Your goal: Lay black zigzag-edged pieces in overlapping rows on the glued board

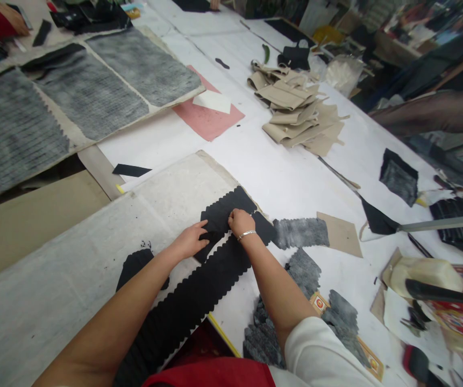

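Note:
On a pale board (166, 188), scalloped black pieces (199, 290) lie in a long overlapping strip running toward my body. My left hand (190, 240) rests with its fingers apart at the left edge of a black piece (221, 209) near the board's far corner. My right hand (241, 222), with a bracelet at the wrist, pinches that same piece at its near edge. A pale gap shows between this piece and the long strip. Another black piece (134, 266) lies on the board, partly behind my left forearm.
Grey textured panels (110, 80) lie at the upper left. Beige folded pieces (296, 107) are piled on the white table (271, 172). Grey scalloped pieces (301, 269) lie right of my right arm. A yellow container (427, 277) and a dark-handled tool (417, 363) are at the right.

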Demonstrator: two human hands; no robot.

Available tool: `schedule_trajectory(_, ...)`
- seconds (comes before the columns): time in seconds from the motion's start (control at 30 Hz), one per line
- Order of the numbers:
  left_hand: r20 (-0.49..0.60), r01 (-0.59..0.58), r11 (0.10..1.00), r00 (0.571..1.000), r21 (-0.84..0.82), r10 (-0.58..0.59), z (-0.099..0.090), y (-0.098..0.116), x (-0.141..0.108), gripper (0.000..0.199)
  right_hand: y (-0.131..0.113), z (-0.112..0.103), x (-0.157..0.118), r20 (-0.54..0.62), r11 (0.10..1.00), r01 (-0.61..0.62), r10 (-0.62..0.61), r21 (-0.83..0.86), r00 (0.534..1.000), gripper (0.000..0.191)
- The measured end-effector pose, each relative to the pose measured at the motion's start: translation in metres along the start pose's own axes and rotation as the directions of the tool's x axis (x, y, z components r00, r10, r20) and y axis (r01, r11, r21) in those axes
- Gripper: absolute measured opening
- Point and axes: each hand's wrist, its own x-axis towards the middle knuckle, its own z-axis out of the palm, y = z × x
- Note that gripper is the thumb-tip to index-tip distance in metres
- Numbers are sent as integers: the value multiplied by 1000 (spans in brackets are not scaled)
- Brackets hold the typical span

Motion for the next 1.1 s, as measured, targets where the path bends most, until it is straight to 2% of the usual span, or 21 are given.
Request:
schedule_trajectory(0.13,-34,0,997,999,-79,-3,-4,-3,-4,34,0,-3,-6,-26,1000,10,-10,12,1000,21)
schedule_trajectory(0.23,-89,2,975,996,-222,-23,-10,-7,-10,38,-2,-4,-14,-67,998,50,-47,38,997,20)
schedule_trajectory(0.33,-85,59,898,991,-435,-106,-15,-13,-16,42,-3,-1,-20,-56,995,85,-81,57,995,19)
schedule_trajectory(0.43,-31,147,813,980,-563,-198,-15,-20,-19,37,-4,4,-20,-58,996,73,-70,54,996,18)
schedule_trajectory(0.6,-19,215,721,953,-659,-301,-12,-23,-23,35,-7,6,-15,-86,994,98,-94,45,992,18)
schedule_trajectory(0.77,-29,236,611,920,-755,-392,-9,-21,-32,39,-18,5,-19,-58,992,111,-108,54,993,18)
schedule_trajectory(0.93,-48,258,621,901,-740,-432,-4,-26,-36,40,-24,7,-15,-55,997,61,-59,45,997,19)
schedule_trajectory(1.1,-62,248,639,905,-728,-422,-2,-26,-34,40,-29,9,-8,-25,998,50,-49,27,998,19)
